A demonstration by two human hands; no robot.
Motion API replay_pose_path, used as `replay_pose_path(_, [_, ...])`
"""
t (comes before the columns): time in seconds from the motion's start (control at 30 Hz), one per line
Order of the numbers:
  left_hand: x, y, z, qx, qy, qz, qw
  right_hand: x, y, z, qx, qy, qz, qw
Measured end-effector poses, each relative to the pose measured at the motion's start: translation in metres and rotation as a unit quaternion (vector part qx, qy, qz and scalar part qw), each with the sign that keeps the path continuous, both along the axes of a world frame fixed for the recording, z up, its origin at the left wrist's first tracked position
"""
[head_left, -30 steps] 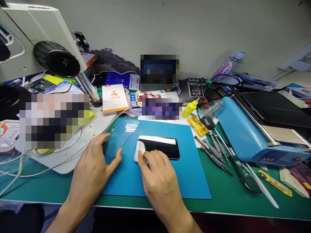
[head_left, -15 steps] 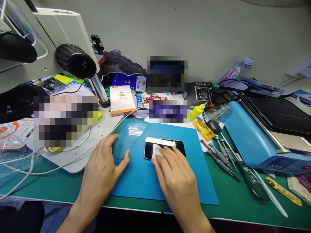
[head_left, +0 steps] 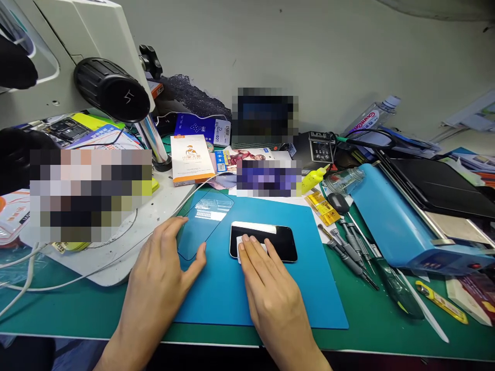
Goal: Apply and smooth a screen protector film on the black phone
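A black-screened smartphone (head_left: 284, 242) lies face up on the blue mat (head_left: 216, 301). My right hand (head_left: 270, 288) presses a small white wipe (head_left: 239, 251) onto the left part of its screen, the fingers stretched together over it. To the left, my left hand (head_left: 162, 268) curves around the lower end of a clear glass screen protector (head_left: 199, 232) with a thin dark border. Its thumb and fingertips are at opposite long edges of the glass. The protector slants up and away over the mat, with bright reflections on its far part.
A microscope stand (head_left: 152, 139) rises at the left, with a white cable (head_left: 96, 270) across its base. Screwdrivers (head_left: 350, 252), a white spudger (head_left: 425, 309) and a yellow cutter (head_left: 441, 301) lie right, beside a blue machine (head_left: 386, 221). An orange-white box (head_left: 191, 159) sits behind the mat.
My right hand has slid the wipe slightly left and down on the phone, and its fingers now lie flatter. The left hand stays at the glass, whose reflections have shifted. The view has moved slightly.
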State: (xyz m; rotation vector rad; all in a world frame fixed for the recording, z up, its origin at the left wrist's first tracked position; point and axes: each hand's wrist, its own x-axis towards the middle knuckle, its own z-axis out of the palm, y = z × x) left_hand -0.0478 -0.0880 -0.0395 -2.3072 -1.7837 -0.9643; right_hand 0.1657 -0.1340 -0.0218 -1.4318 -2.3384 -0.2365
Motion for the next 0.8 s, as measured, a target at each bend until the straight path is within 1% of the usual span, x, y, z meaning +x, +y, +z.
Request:
replay_pose_path(0.07, [0.000,0.000,0.000,-0.002,-0.007,-0.001,1.000,-0.002,0.000,0.002,-0.025,-0.008,-0.004,1.000])
replay_pose_path(0.13, [0.000,0.000,0.000,-0.005,-0.013,-0.001,1.000,-0.005,0.006,0.003,-0.046,-0.002,-0.014,0.999])
replay_pose_path(0.27, [0.000,-0.001,0.000,-0.006,-0.020,0.002,1.000,-0.012,0.016,0.000,-0.068,0.014,-0.030,0.997])
replay_pose_path(0.47, [0.001,0.001,0.000,-0.006,-0.013,0.005,1.000,-0.011,-0.006,-0.001,-0.062,-0.001,-0.007,0.998])
replay_pose_path(0.57, [0.001,0.000,0.002,-0.020,-0.023,0.011,0.999,-0.014,0.003,-0.001,-0.079,0.005,-0.018,0.997])
replay_pose_path(0.7, [0.000,-0.006,0.010,-0.080,-0.092,0.063,0.990,-0.022,0.026,-0.001,-0.106,0.015,-0.034,0.994])
replay_pose_path(0.73, [0.000,-0.007,0.012,-0.094,-0.110,0.080,0.986,-0.023,0.026,-0.001,-0.106,0.013,-0.033,0.994])
replay_pose_path(0.8, [0.001,-0.009,0.015,-0.111,-0.140,0.098,0.979,-0.020,0.018,-0.002,-0.086,0.006,-0.029,0.996])
